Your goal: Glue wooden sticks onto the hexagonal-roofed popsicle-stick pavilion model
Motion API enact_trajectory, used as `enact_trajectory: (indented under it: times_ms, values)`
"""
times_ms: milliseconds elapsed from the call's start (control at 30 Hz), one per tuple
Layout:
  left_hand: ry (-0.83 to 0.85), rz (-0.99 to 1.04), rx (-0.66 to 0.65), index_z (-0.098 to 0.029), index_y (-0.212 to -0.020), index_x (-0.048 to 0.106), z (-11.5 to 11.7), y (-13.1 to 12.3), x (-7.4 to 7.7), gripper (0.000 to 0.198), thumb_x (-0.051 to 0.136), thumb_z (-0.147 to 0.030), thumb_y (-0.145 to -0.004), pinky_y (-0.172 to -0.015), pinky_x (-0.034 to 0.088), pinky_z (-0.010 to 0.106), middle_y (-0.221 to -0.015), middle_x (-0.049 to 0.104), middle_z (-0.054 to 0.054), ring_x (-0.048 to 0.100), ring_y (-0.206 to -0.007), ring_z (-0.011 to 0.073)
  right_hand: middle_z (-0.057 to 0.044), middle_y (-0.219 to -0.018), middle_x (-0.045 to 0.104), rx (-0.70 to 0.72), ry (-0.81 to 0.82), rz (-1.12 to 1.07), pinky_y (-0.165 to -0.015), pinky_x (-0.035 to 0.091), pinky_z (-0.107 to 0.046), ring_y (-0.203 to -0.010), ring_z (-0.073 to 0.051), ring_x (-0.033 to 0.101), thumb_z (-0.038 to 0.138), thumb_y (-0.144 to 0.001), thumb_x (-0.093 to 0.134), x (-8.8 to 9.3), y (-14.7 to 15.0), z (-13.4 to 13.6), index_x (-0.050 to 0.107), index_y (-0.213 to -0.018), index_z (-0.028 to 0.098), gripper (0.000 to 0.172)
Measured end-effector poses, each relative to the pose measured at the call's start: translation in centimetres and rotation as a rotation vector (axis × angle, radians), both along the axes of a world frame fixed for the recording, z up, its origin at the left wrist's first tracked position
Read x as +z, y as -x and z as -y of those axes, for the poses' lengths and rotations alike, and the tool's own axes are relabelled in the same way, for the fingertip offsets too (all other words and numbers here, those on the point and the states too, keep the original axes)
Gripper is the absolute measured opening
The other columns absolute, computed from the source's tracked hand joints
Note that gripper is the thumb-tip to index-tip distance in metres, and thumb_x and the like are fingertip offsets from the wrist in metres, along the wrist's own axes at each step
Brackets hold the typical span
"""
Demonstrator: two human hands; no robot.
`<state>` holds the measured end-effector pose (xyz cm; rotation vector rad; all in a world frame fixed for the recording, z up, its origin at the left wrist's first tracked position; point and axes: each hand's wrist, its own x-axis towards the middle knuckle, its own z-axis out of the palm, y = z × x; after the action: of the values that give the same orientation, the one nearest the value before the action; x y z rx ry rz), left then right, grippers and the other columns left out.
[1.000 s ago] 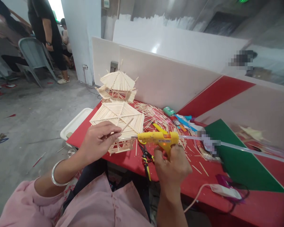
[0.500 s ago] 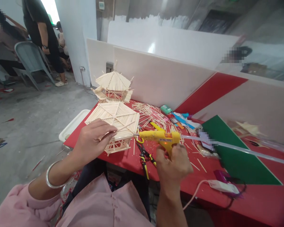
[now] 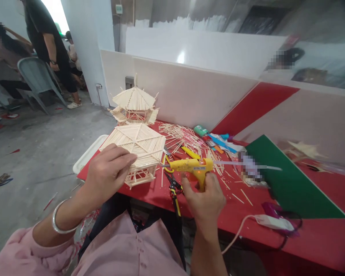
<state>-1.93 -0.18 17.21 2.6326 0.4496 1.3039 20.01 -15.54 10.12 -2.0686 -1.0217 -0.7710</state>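
**Glue gun meets stick pavilion**

The right hand [image 3: 205,195] is wrapped round the grip of a yellow glue gun [image 3: 189,166], nozzle pointing left at the edge of a stick-built roof model [image 3: 135,147]. The left hand [image 3: 107,172] rests on that roof's near side, fingers pressed together and laid flat on the sticks. The model sits at the near left corner of the red tabletop [image 3: 247,218]. Behind it stands a second stick pavilion [image 3: 134,104]; loose sticks [image 3: 181,138] are scattered just right, and pliers [image 3: 174,189] lie under the gun.
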Motion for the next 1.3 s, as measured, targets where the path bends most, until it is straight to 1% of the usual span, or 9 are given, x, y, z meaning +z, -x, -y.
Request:
enact_trajectory:
  times_ms: [100,233,367,533,667,800,1067,1167,1300]
  values:
    - [-0.009,-0.021,0.031,-0.022,-0.093,0.072,0.2,0.1,0.1,0.020,0.054,-0.014,-0.089,-0.067,0.049,0.030,-0.084,0.071,0.005,0.060,-0.075,0.0160,0.006,-0.062,0.042,-0.038,0.002,-0.067,-0.053,0.029,-0.026,-0.054,-0.013,0.041,0.054,-0.080,0.063,-0.3,-0.3,0.3,0.045,-0.072,0.023,0.037]
    - [-0.033,-0.032,0.058,-0.023,-0.095,0.071,0.4,0.4,0.3,0.019,0.055,-0.014,-0.089,-0.068,0.049,0.030,-0.087,0.071,0.004,0.059,-0.075,0.0160,0.005,-0.062,0.043,-0.015,-0.025,-0.057,-0.053,0.031,-0.026,-0.055,-0.014,0.044,0.054,-0.082,0.062,-0.1,-0.2,0.3,0.048,-0.075,0.023,0.035]
    - [-0.036,-0.036,0.065,-0.024,-0.096,0.071,0.7,0.6,0.3,0.021,0.056,-0.012,-0.087,-0.068,0.048,0.030,-0.088,0.071,0.004,0.060,-0.076,0.0166,0.005,-0.066,0.047,0.046,-0.024,-0.031,-0.055,0.035,-0.026,-0.056,-0.013,0.046,0.050,-0.083,0.065,0.2,0.6,-0.3,0.049,-0.079,0.022,0.033]
    - [-0.047,-0.014,0.079,-0.025,-0.097,0.071,0.7,0.8,0.2,0.023,0.058,-0.011,-0.086,-0.069,0.047,0.031,-0.088,0.070,0.003,0.060,-0.076,0.0170,0.003,-0.067,0.049,0.145,-0.028,0.067,-0.054,0.035,-0.026,-0.058,-0.014,0.049,0.040,-0.087,0.064,0.5,2.7,-1.7,0.048,-0.078,0.022,0.025]
    - [-0.042,-0.024,0.092,-0.025,-0.099,0.070,0.5,1.3,-0.1,0.023,0.057,-0.011,-0.087,-0.071,0.048,0.031,-0.090,0.070,0.004,0.060,-0.078,0.0173,0.002,-0.067,0.051,0.158,-0.029,0.137,-0.054,0.035,-0.027,-0.058,-0.015,0.050,0.033,-0.087,0.063,0.7,3.4,-2.3,0.049,-0.081,0.021,0.019]
    - [-0.054,-0.021,0.095,-0.023,-0.101,0.069,0.4,1.7,-0.4,0.024,0.057,-0.009,-0.086,-0.072,0.048,0.030,-0.092,0.070,0.004,0.060,-0.081,0.0170,0.002,-0.067,0.051,0.155,-0.032,0.165,-0.055,0.035,-0.027,-0.060,-0.015,0.050,0.027,-0.086,0.063,0.8,3.2,-1.8,0.048,-0.080,0.022,0.017]
    - [-0.075,-0.009,0.096,-0.019,-0.098,0.069,0.5,1.7,-0.5,0.020,0.058,-0.006,-0.086,-0.068,0.047,0.029,-0.089,0.070,0.004,0.059,-0.078,0.0161,0.003,-0.066,0.047,0.197,-0.040,0.175,-0.055,0.035,-0.026,-0.059,-0.014,0.048,0.023,-0.085,0.063,0.7,3.8,-1.9,0.044,-0.076,0.023,0.021]
    - [-0.080,-0.011,0.104,-0.018,-0.098,0.069,0.5,1.7,-0.5,0.019,0.059,-0.007,-0.086,-0.068,0.048,0.029,-0.089,0.070,0.005,0.058,-0.078,0.0159,0.002,-0.067,0.049,0.185,-0.045,0.188,-0.056,0.037,-0.026,-0.061,-0.015,0.050,0.024,-0.086,0.063,0.7,3.4,-1.8,0.046,-0.078,0.022,0.019]
    - [-0.078,-0.003,0.109,-0.018,-0.096,0.069,0.5,1.7,-0.4,0.019,0.058,-0.007,-0.087,-0.067,0.048,0.029,-0.088,0.070,0.004,0.058,-0.077,0.0157,0.001,-0.067,0.052,0.107,-0.054,0.208,-0.057,0.038,-0.026,-0.062,-0.016,0.052,0.027,-0.085,0.065,0.6,2.5,-1.4,0.048,-0.080,0.022,0.019]
